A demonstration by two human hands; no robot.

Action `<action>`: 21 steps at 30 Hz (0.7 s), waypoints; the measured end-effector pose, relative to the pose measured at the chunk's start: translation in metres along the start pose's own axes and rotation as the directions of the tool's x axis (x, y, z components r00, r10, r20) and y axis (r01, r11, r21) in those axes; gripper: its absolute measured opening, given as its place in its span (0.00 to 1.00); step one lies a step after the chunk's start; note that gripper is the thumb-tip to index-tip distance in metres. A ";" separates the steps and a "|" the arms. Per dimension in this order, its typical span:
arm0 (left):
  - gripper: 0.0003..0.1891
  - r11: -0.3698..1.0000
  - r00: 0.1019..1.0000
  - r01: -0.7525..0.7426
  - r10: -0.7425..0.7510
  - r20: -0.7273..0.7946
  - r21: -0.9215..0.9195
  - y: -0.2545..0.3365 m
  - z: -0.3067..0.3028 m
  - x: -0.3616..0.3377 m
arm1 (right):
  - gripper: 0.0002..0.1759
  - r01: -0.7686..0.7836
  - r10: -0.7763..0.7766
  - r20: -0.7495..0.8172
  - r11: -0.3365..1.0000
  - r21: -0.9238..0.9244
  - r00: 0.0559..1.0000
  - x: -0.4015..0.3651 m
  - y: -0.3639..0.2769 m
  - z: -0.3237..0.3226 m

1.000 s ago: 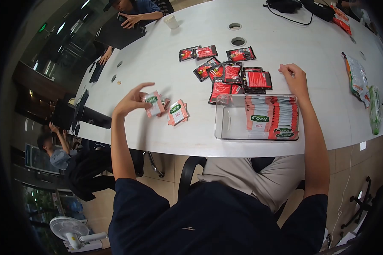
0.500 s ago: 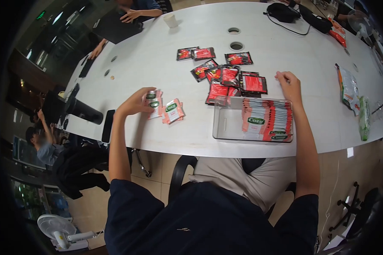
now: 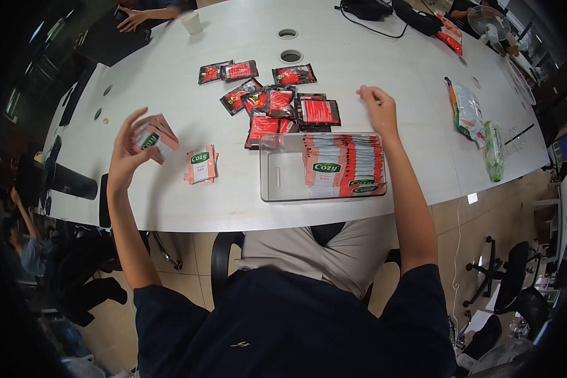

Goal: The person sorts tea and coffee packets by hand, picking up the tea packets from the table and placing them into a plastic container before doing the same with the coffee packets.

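Fingers of your left hand pinch Cozy sachets, left of the small stack on the worktop; your right hand sits beyond the clear box, curled, how tightly unclear.

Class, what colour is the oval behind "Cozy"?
Green: the oval shows best in the head view.

Held sachets partly illegible, co-worker's sleeve cropped above

Office, white table, wheeled chair, probably a laptop
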State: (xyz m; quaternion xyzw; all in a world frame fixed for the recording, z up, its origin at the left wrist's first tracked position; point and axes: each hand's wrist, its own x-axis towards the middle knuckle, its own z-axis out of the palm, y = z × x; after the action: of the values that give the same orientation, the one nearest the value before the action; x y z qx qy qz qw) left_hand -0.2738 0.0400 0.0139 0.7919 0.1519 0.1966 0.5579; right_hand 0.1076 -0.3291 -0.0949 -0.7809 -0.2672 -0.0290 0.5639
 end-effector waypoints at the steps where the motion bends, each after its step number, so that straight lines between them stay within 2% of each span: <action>1: 0.44 0.997 0.996 -0.068 0.066 -0.055 -0.034 0.006 0.005 -0.001 | 0.16 0.034 -0.028 -0.058 0.993 0.111 0.998 0.004 0.000 -0.003; 2: 0.45 0.978 0.983 -0.156 0.140 -0.119 -0.140 0.016 0.026 0.000 | 0.15 0.073 -0.048 -0.117 0.973 0.220 0.992 0.006 -0.001 -0.004; 3: 0.45 0.977 0.983 -0.154 0.137 -0.125 -0.145 0.020 0.041 0.003 | 0.15 0.075 -0.052 -0.110 0.974 0.216 0.993 0.005 -0.013 -0.007; 5: 0.44 0.933 0.992 -0.067 0.100 0.074 -0.354 0.024 0.064 0.010 | 0.14 0.129 -0.094 -0.157 0.965 0.229 0.983 0.002 -0.060 -0.021; 8: 0.39 0.948 0.967 0.048 0.034 0.251 -0.314 0.033 0.110 0.021 | 0.11 0.256 -0.276 0.082 0.947 0.196 0.958 -0.019 -0.133 -0.027; 9: 0.36 0.940 0.955 0.092 0.010 0.297 -0.329 0.047 0.129 0.021 | 0.10 0.314 -0.351 0.183 0.927 0.204 0.918 -0.027 -0.152 -0.025; 11: 0.32 0.949 0.934 0.037 0.078 0.348 -0.312 0.055 0.153 0.026 | 0.13 0.428 -0.426 0.395 0.899 0.087 0.814 -0.049 -0.196 -0.021; 13: 0.30 0.959 0.921 -0.009 0.118 0.372 -0.284 0.058 0.170 0.027 | 0.21 0.522 -0.511 0.440 0.847 0.107 0.739 -0.063 -0.211 -0.007; 17: 0.28 0.973 0.926 0.056 0.033 0.377 -0.223 0.050 0.184 0.023 | 0.27 0.516 -0.446 0.508 0.857 0.005 0.737 -0.074 -0.201 0.013; 19: 0.33 0.938 0.922 0.094 0.044 0.384 -0.333 0.039 0.187 0.023 | 0.33 0.514 -0.472 0.493 0.856 0.056 0.731 -0.073 -0.193 0.019; 21: 0.33 0.933 0.921 0.105 0.039 0.388 -0.344 0.033 0.187 0.022 | 0.33 0.501 -0.461 0.484 0.864 0.052 0.744 -0.075 -0.199 0.019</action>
State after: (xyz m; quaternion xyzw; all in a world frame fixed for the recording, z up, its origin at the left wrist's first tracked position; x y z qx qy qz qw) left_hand -0.1640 -0.1155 -0.0078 0.6974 0.0134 0.0505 0.7147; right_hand -0.0509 -0.2965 0.0447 -0.6898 -0.5894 0.0103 0.4203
